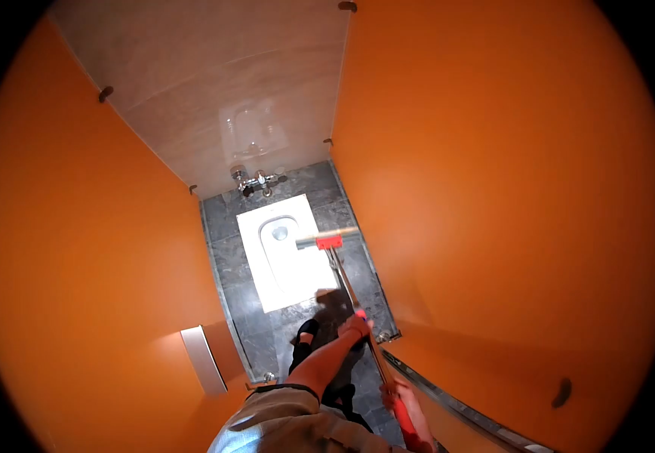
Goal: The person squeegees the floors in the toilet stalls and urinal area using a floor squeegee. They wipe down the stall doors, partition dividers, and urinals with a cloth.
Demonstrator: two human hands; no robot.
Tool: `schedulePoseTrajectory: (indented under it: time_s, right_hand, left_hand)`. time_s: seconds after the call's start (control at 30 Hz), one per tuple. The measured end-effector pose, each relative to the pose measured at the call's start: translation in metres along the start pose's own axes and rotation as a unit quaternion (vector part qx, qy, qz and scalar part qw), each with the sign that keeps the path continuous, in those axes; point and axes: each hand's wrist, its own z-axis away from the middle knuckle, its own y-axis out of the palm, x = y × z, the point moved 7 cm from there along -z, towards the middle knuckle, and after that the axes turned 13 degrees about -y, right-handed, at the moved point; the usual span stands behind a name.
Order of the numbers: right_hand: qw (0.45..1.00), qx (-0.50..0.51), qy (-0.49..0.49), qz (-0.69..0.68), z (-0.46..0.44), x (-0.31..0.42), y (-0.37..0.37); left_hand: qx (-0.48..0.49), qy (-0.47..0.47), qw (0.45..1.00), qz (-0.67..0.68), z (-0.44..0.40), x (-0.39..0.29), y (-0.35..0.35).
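Both of my hands grip a long-handled floor squeegee [329, 241], with a wide flat blade, a red centre piece and a metal pole. My left hand [355, 326] is closed around the pole's middle, by a red section. Lower down, my right hand [410, 414] is wrapped around the red grip at the handle's upper end. The blade reaches from the right edge of the white squat toilet [256, 260] onto the grey tiles beside it. Slight blur hides whether the blade touches the surface.
Orange partitions [109, 249] stand close on both sides. Behind the toilet, a tap with pipes [261, 181] sits low at the pinkish back wall [214, 83]. A pale box [204, 361] is mounted on the left partition. My feet in dark shoes [306, 328] stand on grey tiles [248, 323].
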Motion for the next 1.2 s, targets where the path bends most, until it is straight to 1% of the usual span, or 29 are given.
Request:
schedulePoseTrajectory:
  time_s: [0.03, 0.07, 0.1, 0.13, 0.17, 0.23, 0.3, 0.37, 0.4, 0.43, 0.5, 0.53, 0.67, 0.73, 0.8, 0.87, 0.9, 0.93, 0.97, 1.0, 1.03, 1.07, 1.1, 1.13, 1.17, 1.2]
  right_hand:
    - [0.999, 0.009, 0.040, -0.011, 0.023, -0.020, -0.031]
    - [0.999, 0.013, 0.035, -0.011, 0.042, -0.031, -0.052]
    - [0.997, 0.035, 0.048, -0.050, 0.066, -0.043, -0.074]
    - [0.992, 0.059, 0.064, -0.087, 0.092, -0.058, -0.092]
    - [0.992, 0.058, 0.073, -0.085, 0.113, -0.063, -0.106]
    - [0.996, 0.037, 0.077, -0.025, 0.150, -0.066, -0.125]
    - [0.996, 0.031, 0.072, 0.034, 0.179, -0.061, -0.134]
    - [0.994, 0.036, 0.065, 0.082, 0.200, -0.053, -0.134]
    - [0.992, 0.040, 0.062, 0.100, 0.206, -0.051, -0.131]
    - [0.990, 0.043, 0.059, 0.118, 0.211, -0.048, -0.126]
    - [0.986, 0.055, 0.052, 0.150, 0.214, -0.038, -0.118]
    - [0.984, 0.062, 0.049, 0.158, 0.212, -0.034, -0.111]
    - [0.976, 0.094, 0.040, 0.191, 0.194, -0.022, -0.079]
    - [0.973, 0.114, 0.035, 0.198, 0.177, -0.015, -0.053]
    - [0.968, 0.137, 0.026, 0.207, 0.150, -0.008, -0.019]
    - [0.964, 0.154, 0.021, 0.217, 0.115, -0.006, 0.018]
    - [0.960, 0.152, 0.022, 0.234, 0.090, -0.006, 0.041]
    - [0.956, 0.150, 0.022, 0.251, 0.066, -0.006, 0.065]
    - [0.958, 0.151, 0.025, 0.243, 0.042, -0.004, 0.094]
    - [0.960, 0.150, 0.027, 0.234, 0.020, -0.001, 0.125]
    - [0.952, 0.182, 0.038, 0.244, -0.006, -0.003, 0.149]
    - [0.942, 0.213, 0.050, 0.254, -0.026, -0.006, 0.172]
    - [0.943, 0.210, 0.053, 0.254, -0.039, -0.008, 0.197]
    - [0.955, 0.186, 0.060, 0.223, -0.052, -0.011, 0.222]
    - [0.966, 0.161, 0.066, 0.191, -0.064, -0.015, 0.238]
    - [0.966, 0.157, 0.069, 0.191, -0.076, -0.024, 0.242]
  left_hand:
    - [0.001, 0.016, 1.000, 0.002, 0.011, 0.012, 0.033]
    - [0.032, 0.041, 0.999, 0.007, 0.023, 0.022, 0.061]
    - [0.061, 0.066, 0.996, 0.013, 0.038, 0.030, 0.092]
    - [0.071, 0.072, 0.995, 0.026, 0.062, 0.039, 0.119]
    - [0.079, 0.075, 0.993, 0.040, 0.087, 0.048, 0.141]
    - [0.114, 0.109, 0.987, 0.029, 0.120, 0.069, 0.188]
    - [0.148, 0.104, 0.982, 0.045, 0.132, 0.087, 0.244]
    - [0.125, 0.087, 0.986, 0.070, 0.156, 0.098, 0.257]
    - [0.090, 0.070, 0.993, 0.033, 0.149, 0.102, 0.268]
    - [0.083, 0.073, 0.993, 0.040, 0.155, 0.098, 0.258]
    - [0.112, 0.052, 0.986, 0.112, 0.168, 0.097, 0.236]
    - [0.100, 0.079, 0.985, 0.118, 0.169, 0.094, 0.224]
    - [0.079, 0.076, 0.986, 0.128, 0.145, 0.096, 0.185]
    - [0.003, 0.143, 0.976, 0.165, 0.109, 0.098, 0.164]
    - [-0.057, 0.123, 0.977, 0.166, 0.066, 0.108, 0.128]
    - [-0.087, 0.015, 0.950, 0.298, 0.071, 0.119, 0.038]
    - [-0.108, 0.018, 0.951, 0.289, 0.042, 0.123, 0.012]
    - [-0.058, 0.014, 0.945, 0.321, 0.046, 0.122, -0.034]
    - [-0.055, 0.057, 0.919, 0.385, 0.042, 0.122, -0.073]
    - [-0.078, 0.035, 0.925, 0.370, 0.016, 0.128, -0.103]
    - [-0.158, -0.003, 0.920, 0.358, 0.006, 0.134, -0.139]
    - [-0.143, 0.037, 0.913, 0.381, -0.067, 0.154, -0.139]
    - [-0.121, 0.047, 0.879, 0.460, -0.060, 0.154, -0.173]
    - [0.029, 0.101, 0.781, 0.616, -0.096, 0.161, -0.173]
    - [-0.032, 0.079, 0.808, 0.582, -0.108, 0.175, -0.202]
    - [-0.106, -0.053, 0.865, 0.487, -0.128, 0.199, -0.225]
